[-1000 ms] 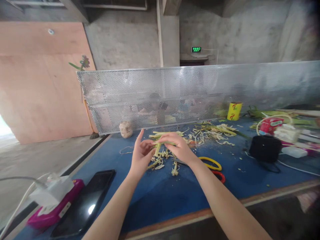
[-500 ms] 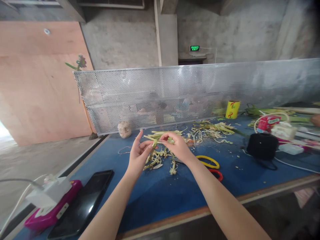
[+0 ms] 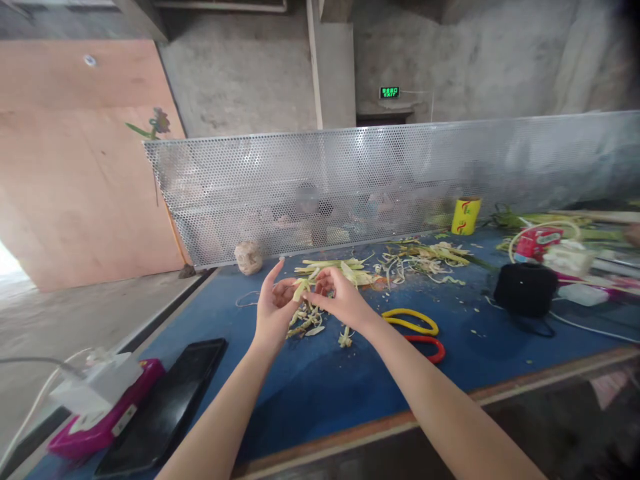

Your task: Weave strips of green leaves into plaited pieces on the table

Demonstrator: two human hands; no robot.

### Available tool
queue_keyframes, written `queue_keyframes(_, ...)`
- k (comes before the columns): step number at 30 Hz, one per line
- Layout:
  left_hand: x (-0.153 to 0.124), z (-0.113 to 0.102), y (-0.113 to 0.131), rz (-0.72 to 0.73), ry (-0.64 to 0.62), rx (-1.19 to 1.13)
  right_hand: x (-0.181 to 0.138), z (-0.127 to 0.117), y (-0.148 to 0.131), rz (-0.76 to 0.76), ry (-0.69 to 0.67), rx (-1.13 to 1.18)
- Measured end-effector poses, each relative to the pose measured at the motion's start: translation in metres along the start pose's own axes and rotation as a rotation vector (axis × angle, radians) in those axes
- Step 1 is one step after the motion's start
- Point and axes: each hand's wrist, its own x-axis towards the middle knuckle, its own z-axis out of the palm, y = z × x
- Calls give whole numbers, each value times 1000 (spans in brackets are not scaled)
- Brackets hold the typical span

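Between the fingertips of my left hand [image 3: 273, 312] is a pale green plant strip [image 3: 301, 291], pinched by thumb and fingers, with the index finger pointing up. My right hand [image 3: 345, 301] meets it from the other side. Its thumb touches the strip and its fingers are curled, their tips partly hidden. Knotted pale plant pieces [image 3: 315, 331] lie on the blue tabletop [image 3: 310, 387] just below my hands. Longer cut stalks [image 3: 357, 264] rest behind them. Scissors with one yellow and one red handle [image 3: 441, 351] lie by my right forearm, their blades hidden.
A black phone [image 3: 165, 407] and a magenta power strip [image 3: 85, 437] lie at the left edge. Further back are a whitish lump [image 3: 249, 257], plant scraps [image 3: 440, 255], a yellow roll [image 3: 465, 217] and a perforated metal screen [image 3: 240, 193]. A black object [image 3: 526, 289] stands right.
My right hand has shifted slightly left and down, closer to my left hand. The strip now shows broader and tilted between my fingers. More of the scissors' handles shows.
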Motion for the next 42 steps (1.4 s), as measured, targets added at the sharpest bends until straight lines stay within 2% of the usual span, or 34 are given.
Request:
queue_keyframes(4,-1,1,0,46,6,42,1,6,5,73,-36,35)
queue_keyframes(9,-1,2,3,99,4,91,0,3,-2,-29,21,-38)
queue_keyframes(12,-1,2,4,103,-19,132,-2,1,-6,-38,-3,-42)
queue_keyframes(17,-2,1,3,38,-28,153,-4,-2,-10,-86,-88,-64)
queue_keyframes(23,-6,4,3,-21,-121,116,-1,-6,-7,61,-124,24)
queue_keyframes(29,-7,7,5,-82,-178,16,0,-17,-8,10,-219,38)
queue_keyframes(35,-7,8,9,-183,-172,-36,3,-27,-3,-50,-204,-61)
queue_keyframes(42,-7,10,10,-216,-173,-56,6,-29,0,18,-136,32)
